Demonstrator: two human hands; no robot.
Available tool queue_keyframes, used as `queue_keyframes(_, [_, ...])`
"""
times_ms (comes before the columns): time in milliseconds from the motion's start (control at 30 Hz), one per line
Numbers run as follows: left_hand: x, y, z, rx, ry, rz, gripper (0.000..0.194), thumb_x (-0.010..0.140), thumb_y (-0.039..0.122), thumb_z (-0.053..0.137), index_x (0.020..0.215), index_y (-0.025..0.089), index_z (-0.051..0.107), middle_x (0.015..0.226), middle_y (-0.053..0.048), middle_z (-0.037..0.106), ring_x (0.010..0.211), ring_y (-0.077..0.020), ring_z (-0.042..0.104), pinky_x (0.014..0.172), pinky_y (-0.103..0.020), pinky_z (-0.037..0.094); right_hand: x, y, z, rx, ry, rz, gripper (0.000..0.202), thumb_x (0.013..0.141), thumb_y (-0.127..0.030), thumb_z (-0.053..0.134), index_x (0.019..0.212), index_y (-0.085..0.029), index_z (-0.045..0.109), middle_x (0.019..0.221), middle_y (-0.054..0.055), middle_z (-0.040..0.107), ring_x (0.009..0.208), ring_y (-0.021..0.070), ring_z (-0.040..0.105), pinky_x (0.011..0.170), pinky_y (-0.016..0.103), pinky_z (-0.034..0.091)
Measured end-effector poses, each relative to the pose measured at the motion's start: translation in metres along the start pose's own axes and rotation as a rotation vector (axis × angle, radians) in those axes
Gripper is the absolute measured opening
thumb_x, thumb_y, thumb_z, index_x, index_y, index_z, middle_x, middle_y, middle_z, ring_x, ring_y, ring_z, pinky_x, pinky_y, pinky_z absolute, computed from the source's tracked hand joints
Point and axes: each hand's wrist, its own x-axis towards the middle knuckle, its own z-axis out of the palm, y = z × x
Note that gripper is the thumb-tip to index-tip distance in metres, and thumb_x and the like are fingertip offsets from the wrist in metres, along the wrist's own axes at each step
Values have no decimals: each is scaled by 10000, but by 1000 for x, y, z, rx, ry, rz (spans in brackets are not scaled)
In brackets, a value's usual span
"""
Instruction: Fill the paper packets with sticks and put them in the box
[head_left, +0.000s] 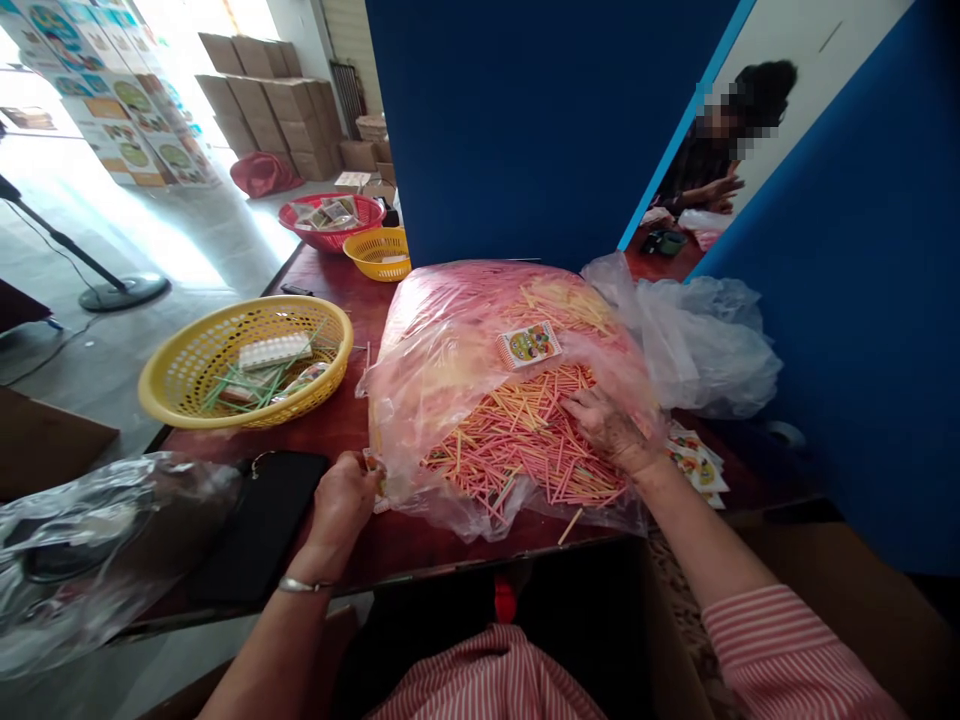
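A large clear plastic bag (435,370) lies open on the dark red table, full of thin pink and yellow sticks (525,430). My right hand (607,430) rests on the sticks at the right of the opening, fingers bent and fingertips among them; what they hold, if anything, is hidden. At the bag's left edge my left hand (345,497) is closed on a small printed packet (377,480). Another printed packet (529,345) lies on top of the bag. One loose stick (570,526) sits near the table's front edge.
A yellow basket (157,385) with packets and green sticks stands at the left, above a black phone-like slab (259,525) and a plastic-wrapped bundle (112,530). Printed packets (697,465) and crumpled plastic (712,345) lie right. Blue panels rise behind; a person (705,160) shows beyond.
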Motion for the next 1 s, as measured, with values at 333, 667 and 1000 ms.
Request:
queue_keyframes(333, [-6, -9, -5, 94, 84, 68, 272, 858, 278, 400, 950, 171, 633, 773, -96, 701, 680, -224, 635, 571, -263, 360, 5, 2, -5, -36, -56, -30, 286, 832, -56, 421, 898, -199, 659, 961, 98, 622, 893, 241, 498, 806, 378, 413])
queue_keyframes(667, [-19, -10, -41, -207, 704, 41, 247, 892, 298, 399, 1005, 141, 553, 910, -94, 643, 751, -196, 602, 661, -278, 429, 3, 6, 16, 146, 82, 113, 343, 866, -106, 363, 996, -235, 652, 813, 68, 622, 770, 229, 496, 751, 385, 427])
queue_keyframes(1000, [-48, 66, -22, -967, 199, 308, 182, 780, 363, 601, 823, 188, 577, 644, 27, 607, 540, -103, 565, 509, -192, 455, 4, 1, 13, 469, 346, 326, 212, 851, -329, 488, 778, -217, 653, 812, 61, 646, 828, 226, 549, 831, 410, 425])
